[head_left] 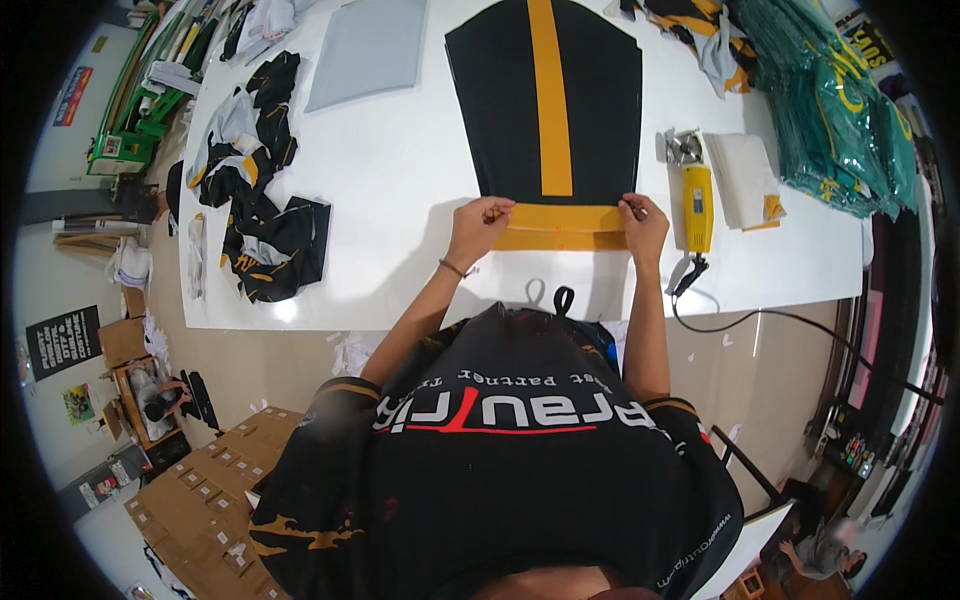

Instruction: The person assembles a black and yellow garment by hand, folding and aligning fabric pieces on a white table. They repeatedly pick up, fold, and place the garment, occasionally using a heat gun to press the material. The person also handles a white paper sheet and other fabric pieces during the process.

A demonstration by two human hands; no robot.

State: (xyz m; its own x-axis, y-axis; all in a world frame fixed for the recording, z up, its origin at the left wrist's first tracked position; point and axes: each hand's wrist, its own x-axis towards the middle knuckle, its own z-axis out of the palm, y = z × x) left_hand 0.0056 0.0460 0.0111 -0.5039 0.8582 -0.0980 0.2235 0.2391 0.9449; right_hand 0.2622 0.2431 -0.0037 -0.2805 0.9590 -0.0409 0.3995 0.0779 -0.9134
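- Two-handedly holding an orange strip (565,217) crosswise at the near end of a black fabric panel (500,120), on a white tabletop (385,190).
- Pinching the strip's left end with the left hand (480,228), in a narrow grip of thumb and fingers; wearing a dark bracelet (455,268) on that wrist.
- Pinching the right end likewise with the right hand (643,226), in an equally narrow grip.
- Presenting two orange tiers, divided by a crosswise line; meeting or overlapping the panel's edge, impossible to tell which.
- Displaying, along the panel's length, an orange stripe (551,100).
- Bearing, to the right, a yellow cutter (697,208) with a round metal head, a pale folded cloth (738,180) just beside it, and green plastic-wrapped garments (835,120) farther out.
- Bearing, to the left, a crumpled heap of black, grey and orange cloth (300,240) and, beyond, a flat grey sheet (367,55).
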